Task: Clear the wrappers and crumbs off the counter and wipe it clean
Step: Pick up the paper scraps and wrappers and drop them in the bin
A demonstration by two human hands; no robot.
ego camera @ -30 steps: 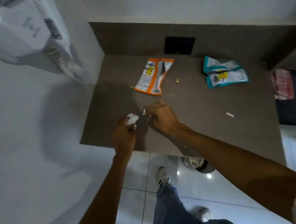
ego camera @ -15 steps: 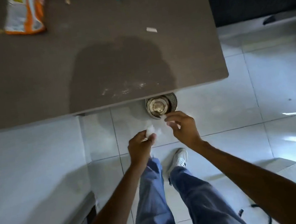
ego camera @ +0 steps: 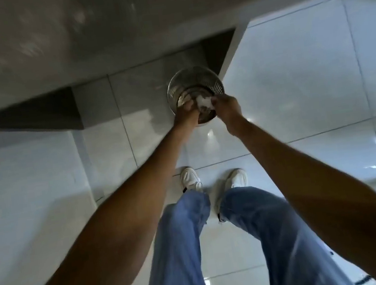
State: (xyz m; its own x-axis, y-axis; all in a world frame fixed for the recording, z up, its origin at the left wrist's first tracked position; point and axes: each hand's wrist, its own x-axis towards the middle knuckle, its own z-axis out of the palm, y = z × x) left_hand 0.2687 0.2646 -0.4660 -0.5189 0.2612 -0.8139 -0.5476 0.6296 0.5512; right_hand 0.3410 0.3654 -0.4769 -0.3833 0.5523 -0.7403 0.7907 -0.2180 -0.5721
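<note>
No text, label, brand, number or sign can be read anywhere in the view; motion blur smears what surfaces there are.

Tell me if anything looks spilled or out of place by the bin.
Nothing stands out. Both hands, left hand and right hand, hold crumpled white paper scraps over the round perforated metal bin on the glossy white tiled floor; no visible litter lies around it.
</note>
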